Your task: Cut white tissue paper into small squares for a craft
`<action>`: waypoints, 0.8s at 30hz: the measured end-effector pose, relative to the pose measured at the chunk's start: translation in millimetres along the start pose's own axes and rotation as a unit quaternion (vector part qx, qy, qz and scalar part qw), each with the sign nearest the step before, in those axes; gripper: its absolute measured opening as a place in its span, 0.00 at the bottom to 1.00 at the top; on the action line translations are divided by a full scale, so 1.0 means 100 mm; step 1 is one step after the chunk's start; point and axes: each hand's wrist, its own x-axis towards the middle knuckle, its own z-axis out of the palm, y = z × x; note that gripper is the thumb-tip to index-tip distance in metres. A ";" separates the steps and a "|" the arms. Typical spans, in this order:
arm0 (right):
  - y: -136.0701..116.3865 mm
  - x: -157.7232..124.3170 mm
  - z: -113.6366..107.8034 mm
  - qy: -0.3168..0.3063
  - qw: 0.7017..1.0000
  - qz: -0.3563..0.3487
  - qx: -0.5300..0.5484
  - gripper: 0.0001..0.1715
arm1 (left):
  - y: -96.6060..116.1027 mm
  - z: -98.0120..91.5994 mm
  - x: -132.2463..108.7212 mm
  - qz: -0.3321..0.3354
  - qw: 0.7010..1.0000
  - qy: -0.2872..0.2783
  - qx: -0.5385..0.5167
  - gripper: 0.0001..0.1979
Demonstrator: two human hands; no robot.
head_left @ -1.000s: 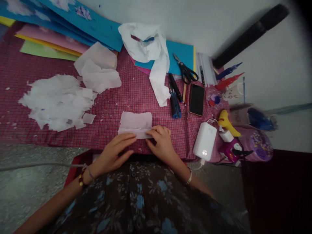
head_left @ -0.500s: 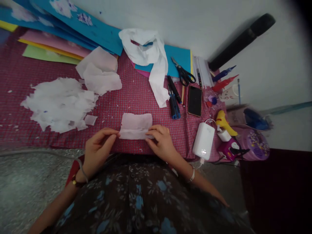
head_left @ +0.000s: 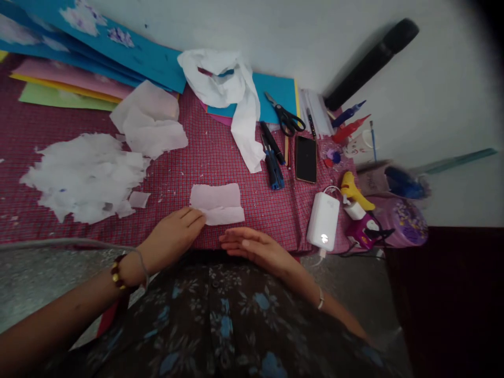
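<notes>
A thin white sheet of tissue paper [head_left: 216,198] lies on the checked tablecloth in front of me, its near edge folded over in a narrow strip. My left hand [head_left: 175,231] is on its lower left corner, fingers together and closed on the paper; the fingertips are partly hidden. Just below the sheet, apart from it, my right hand [head_left: 255,247] is open with its fingers stretched out to the left and nothing in them. To the left is a heap of torn white paper pieces [head_left: 86,170], with larger crumpled tissue sheets [head_left: 153,126] behind it.
A loose tissue strip [head_left: 246,136] trails off blue card by the wall. Scissors [head_left: 287,118], a blue-handled cutter [head_left: 273,170], a phone [head_left: 306,159] and a white power bank [head_left: 323,221] lie to the right. Beyond are a yellow glue gun [head_left: 354,191] and a purple-lidded tub [head_left: 405,226].
My right hand has let go of the tissue paper and drawn back toward me, its fingers straightened. My left hand has moved right onto the sheet's lower left corner.
</notes>
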 end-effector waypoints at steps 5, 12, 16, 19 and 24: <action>0.01 0.09 0.03 -0.043 0.999 0.002 -0.031 0.41 | 0.02 -0.05 0.15 -0.062 0.997 0.042 -0.031 0.11; -0.04 0.17 0.12 -0.024 0.990 -0.077 -0.114 0.43 | 0.35 -0.19 0.15 0.043 0.985 0.045 -0.159 0.09; -0.05 0.20 0.08 0.012 0.979 -0.100 -0.179 0.31 | 0.32 -0.29 0.08 -0.038 0.942 0.113 -0.314 0.08; -0.13 0.23 0.06 0.008 0.971 -0.130 -0.200 0.27 | 0.16 -0.33 0.08 -0.256 0.857 0.181 -0.409 0.09; -0.49 0.28 0.19 -0.054 0.935 -0.212 -0.280 0.19 | 0.01 -0.26 0.14 -0.378 0.602 0.176 -0.681 0.22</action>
